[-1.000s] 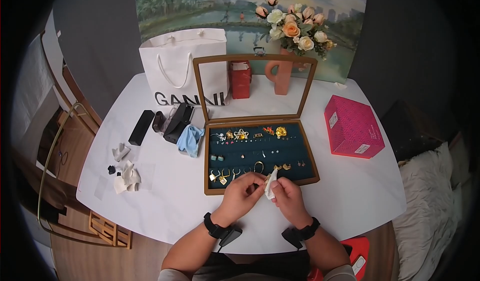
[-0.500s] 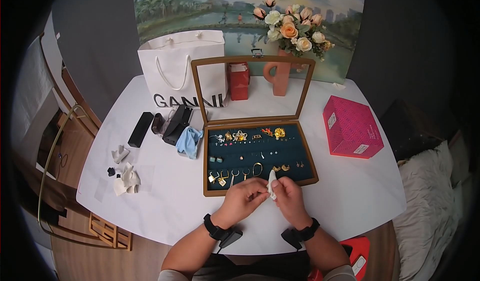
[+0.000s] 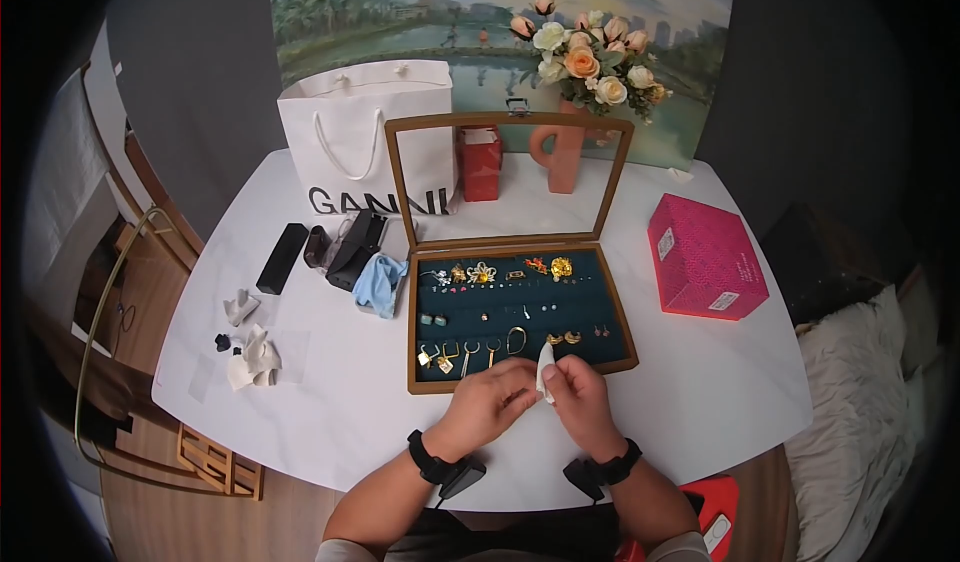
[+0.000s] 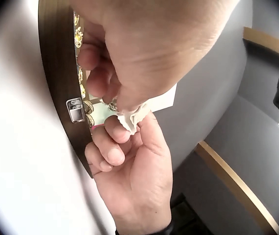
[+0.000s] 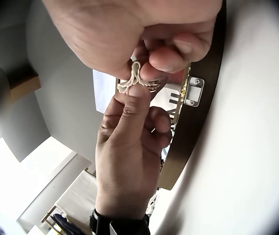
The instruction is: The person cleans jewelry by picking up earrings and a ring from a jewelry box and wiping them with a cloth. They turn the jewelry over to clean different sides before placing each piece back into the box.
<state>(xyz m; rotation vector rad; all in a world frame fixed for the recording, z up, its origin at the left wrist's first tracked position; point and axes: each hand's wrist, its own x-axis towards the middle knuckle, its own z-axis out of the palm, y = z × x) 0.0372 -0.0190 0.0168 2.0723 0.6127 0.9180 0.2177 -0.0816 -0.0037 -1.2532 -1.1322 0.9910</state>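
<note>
A small white cloth (image 3: 545, 372) is pinched in my right hand (image 3: 582, 404), folded over between thumb and fingers. My left hand (image 3: 482, 402) meets it from the other side and pinches a small gold-coloured piece of jewellery (image 5: 154, 86), mostly hidden by fingers and cloth. In the right wrist view the left thumb presses against the cloth's edge. Both hands are over the front edge of a wooden jewellery box (image 3: 412, 322), its glass lid (image 3: 516, 117) raised. Gold hoops (image 3: 516, 340), brooches (image 3: 482, 273) and small studs sit in rows on its dark green lining.
Left of the box are a blue cloth (image 3: 380, 284), a black case (image 3: 356, 252), a black box (image 3: 283, 259) and crumpled beige cloth (image 3: 256, 358). Behind stand a white paper bag (image 3: 370, 142), a red box (image 3: 481, 165) and a flower vase (image 3: 565, 157). A pink box (image 3: 708, 257) is at right.
The gold piece, visible at the left fingertips a second ago, is now covered from the head view. The left fingers have shifted slightly against the cloth; the right hand stays nearly in place.
</note>
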